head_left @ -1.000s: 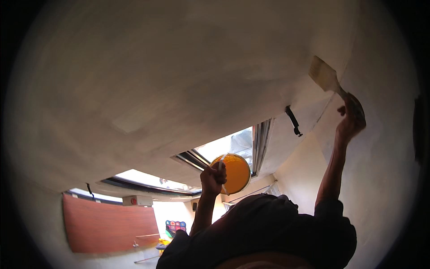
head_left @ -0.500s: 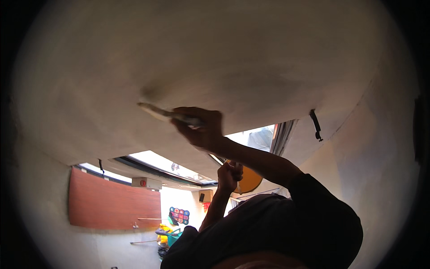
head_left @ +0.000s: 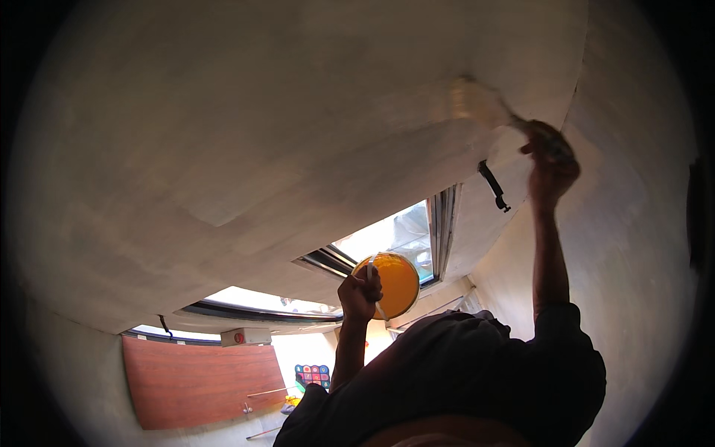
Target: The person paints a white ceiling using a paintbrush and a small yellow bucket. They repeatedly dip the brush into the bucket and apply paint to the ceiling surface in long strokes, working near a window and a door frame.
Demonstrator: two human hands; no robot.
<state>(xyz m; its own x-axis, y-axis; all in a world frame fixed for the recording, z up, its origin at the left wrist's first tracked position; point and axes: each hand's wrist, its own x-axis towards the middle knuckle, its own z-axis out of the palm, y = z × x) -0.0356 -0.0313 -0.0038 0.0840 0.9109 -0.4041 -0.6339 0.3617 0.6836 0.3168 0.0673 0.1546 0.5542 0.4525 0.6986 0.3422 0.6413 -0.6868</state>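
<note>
My right hand (head_left: pixel 553 160) is raised high at the right, closed round a paintbrush (head_left: pixel 511 112). The brush is smeared by motion, and its pale head points left against a broad, pale plastered surface (head_left: pixel 313 134). Whether the bristles touch it is hard to tell. Lower down, my left hand (head_left: pixel 360 295) grips the light strap handle of an orange bucket (head_left: pixel 399 287). The bucket's round shape shows just right of that hand; I cannot make out what is in it.
A black bracket (head_left: pixel 492 186) sticks out below my right hand. Framed window openings (head_left: pixel 387 235) break the pale surface beyond the bucket. At the lower left are a reddish-brown wooden panel (head_left: pixel 201 380), a small white box (head_left: pixel 246 337) and a dark board with coloured discs (head_left: pixel 313 375).
My right hand has swung far to the right and up with the paintbrush. My left hand has shifted slightly left and down, and more of the orange bucket shows.
</note>
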